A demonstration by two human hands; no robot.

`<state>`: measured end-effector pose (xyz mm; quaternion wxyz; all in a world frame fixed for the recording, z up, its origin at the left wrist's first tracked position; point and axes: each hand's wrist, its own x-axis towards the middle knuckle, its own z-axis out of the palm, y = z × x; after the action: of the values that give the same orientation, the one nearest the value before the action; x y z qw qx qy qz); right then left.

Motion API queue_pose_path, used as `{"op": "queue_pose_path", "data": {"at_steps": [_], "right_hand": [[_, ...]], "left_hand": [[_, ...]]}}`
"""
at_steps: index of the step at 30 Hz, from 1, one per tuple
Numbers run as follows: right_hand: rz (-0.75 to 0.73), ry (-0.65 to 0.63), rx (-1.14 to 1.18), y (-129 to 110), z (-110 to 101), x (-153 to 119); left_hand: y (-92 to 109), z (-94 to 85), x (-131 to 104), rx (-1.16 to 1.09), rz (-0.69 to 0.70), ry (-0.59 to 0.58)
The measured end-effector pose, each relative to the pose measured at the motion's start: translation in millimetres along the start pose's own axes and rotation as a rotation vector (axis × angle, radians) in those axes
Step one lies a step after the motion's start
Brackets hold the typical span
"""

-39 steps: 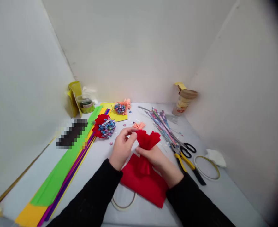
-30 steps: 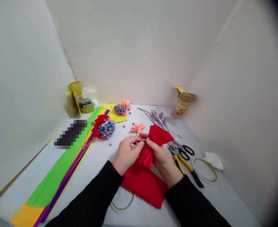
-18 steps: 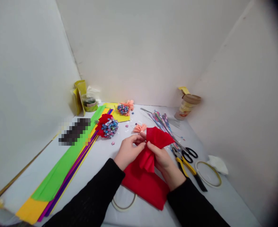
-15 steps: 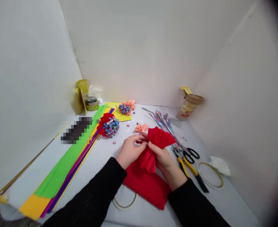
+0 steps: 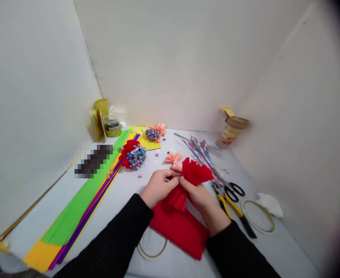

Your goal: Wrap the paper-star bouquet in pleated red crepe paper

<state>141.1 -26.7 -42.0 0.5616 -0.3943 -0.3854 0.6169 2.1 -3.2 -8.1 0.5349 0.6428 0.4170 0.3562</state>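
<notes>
Gathered red crepe paper (image 5: 195,172) fans out at the top and hangs in folds below the fingers. My right hand (image 5: 199,197) is closed round its pinched middle. My left hand (image 5: 160,186) has its fingers pressed together at the paper's left side, by the pinch. Beneath both hands lies a flat folded red sheet (image 5: 181,231), partly covering a roll of tape (image 5: 153,253). Just beyond the fingertips is a small peach paper fan (image 5: 174,158). A red paper flower with a bluish beaded centre (image 5: 136,156) lies to the left of it.
Long green strips (image 5: 80,204) lie over coloured paper at left. Pliers (image 5: 230,202), black-handled scissors (image 5: 233,191) and a tape ring (image 5: 258,216) are at right. A tilted cup (image 5: 232,133), foil strips (image 5: 198,150) and a peach flower (image 5: 155,133) stand or lie farther back.
The upper fan of the red paper has narrowed and looks more crumpled, and its lower folds have shifted slightly left. Both hands remain at the pinched middle.
</notes>
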Motion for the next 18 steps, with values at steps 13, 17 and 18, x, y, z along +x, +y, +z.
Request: {"op": "queue_pose_path", "data": {"at_steps": [13,17,18], "right_hand": [[0.054,0.125,-0.081,0.5,1.1,-1.1],[-0.019,0.037,-0.212,-0.1,0.9,-0.2],[-0.051,0.013,-0.248,0.1,0.3,0.3]], "left_hand": [[-1.8,8.5,-4.6,0.316,0.183,0.052],[-3.6,8.6,-6.3,0.413,0.213,0.054],[-2.9,8.2,-6.5,0.412,0.213,0.039]]}}
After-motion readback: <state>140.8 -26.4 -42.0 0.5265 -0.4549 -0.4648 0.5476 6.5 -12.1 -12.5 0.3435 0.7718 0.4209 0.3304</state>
